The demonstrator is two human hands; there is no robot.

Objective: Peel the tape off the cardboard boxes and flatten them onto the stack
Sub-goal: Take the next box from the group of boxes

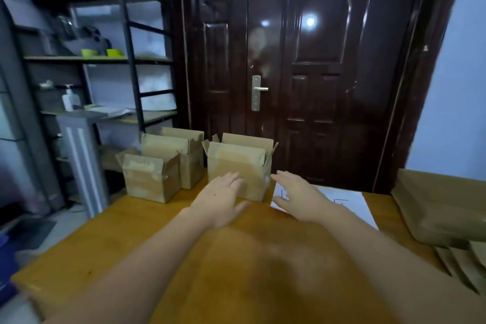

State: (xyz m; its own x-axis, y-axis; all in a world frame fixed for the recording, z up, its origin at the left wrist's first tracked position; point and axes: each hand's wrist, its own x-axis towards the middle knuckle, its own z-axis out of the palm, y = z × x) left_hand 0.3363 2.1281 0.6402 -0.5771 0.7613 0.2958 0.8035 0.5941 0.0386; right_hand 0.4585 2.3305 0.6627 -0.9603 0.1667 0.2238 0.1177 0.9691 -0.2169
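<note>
Both arms reach forward over a wooden tabletop (163, 239) toward a cardboard box (240, 166) standing upright near its far edge, in front of a dark brown door (315, 60). The box's top flaps are open and stand up.

The left hand (221, 200) is spread flat, palm down, and holds nothing. Its fingers (234, 179) are straight and overlap the lower front face of the box; the picture is too blurred to tell whether they touch the cardboard or hover just before it. The right hand (299, 197) is also wide open with straight fingers, held just beside the box's right front corner and above a white sheet of paper (349, 202) lying on the tabletop. It holds nothing, and a narrow gap shows between its fingertips and the box. The box thus sits between the two hands, a little beyond them.

Two more open boxes stand to the left: a smaller one (150, 179) at the near left and a taller one (184, 155) just behind it, the pair close beside each other and apart from the middle box.

At the right edge of the tabletop lies a stack of flattened cardboard (441, 213), well apart from both hands. A metal shelf rack (131, 60) stands to the left of the door, with a white pump bottle (69, 98) on it.
</note>
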